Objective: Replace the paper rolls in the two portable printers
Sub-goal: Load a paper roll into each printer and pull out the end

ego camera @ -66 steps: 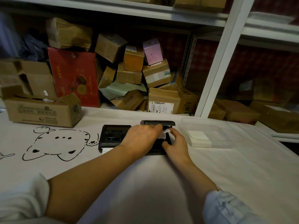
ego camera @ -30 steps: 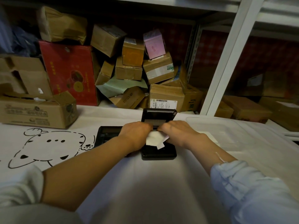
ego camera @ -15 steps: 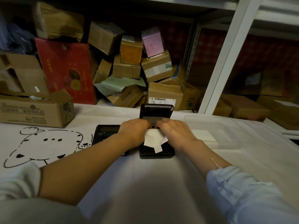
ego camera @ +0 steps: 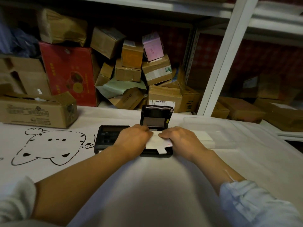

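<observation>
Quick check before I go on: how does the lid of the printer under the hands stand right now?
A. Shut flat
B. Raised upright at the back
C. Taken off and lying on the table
B: the lid of the right printer stands upright behind both hands, left hand and right hand, which hold white paper over its open bay.
</observation>
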The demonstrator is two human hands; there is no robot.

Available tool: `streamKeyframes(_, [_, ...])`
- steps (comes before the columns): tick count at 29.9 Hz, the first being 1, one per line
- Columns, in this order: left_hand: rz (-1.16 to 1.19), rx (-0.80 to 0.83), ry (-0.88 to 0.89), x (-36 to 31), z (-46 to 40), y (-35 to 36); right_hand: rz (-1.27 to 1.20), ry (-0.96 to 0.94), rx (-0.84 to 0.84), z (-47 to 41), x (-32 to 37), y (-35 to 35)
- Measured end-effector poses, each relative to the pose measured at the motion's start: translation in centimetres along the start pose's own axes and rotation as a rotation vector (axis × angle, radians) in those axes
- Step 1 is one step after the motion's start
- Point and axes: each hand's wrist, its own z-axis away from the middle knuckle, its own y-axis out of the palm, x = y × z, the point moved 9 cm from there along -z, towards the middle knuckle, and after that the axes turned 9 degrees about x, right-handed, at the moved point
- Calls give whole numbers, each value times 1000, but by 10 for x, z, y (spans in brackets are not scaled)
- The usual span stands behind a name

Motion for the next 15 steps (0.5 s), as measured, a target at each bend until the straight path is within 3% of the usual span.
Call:
streamKeyframes(4, [-92, 9, 56, -15, 17, 3, 43, 19, 118, 11, 4, 10])
streamKeyframes(6, [-93, 16, 55, -17, 23, 5, -4, 59, 92, 18, 5, 6])
streamKeyframes(10, [-106, 54, 63, -18, 32, 8, -502, 394, -456, 38, -36, -41])
streamKeyframes(11, [-124, 57, 69, -19, 33, 8, -645, 413, -517, 36, -44, -45])
streamKeyframes(13, [-151, 51, 67, -20, 35, 6, -886, 373, -446, 17, -45, -44])
streamKeyframes(15, [-165, -1, 66, -22, 36, 4, -975, 324, -319, -1, -38, -38])
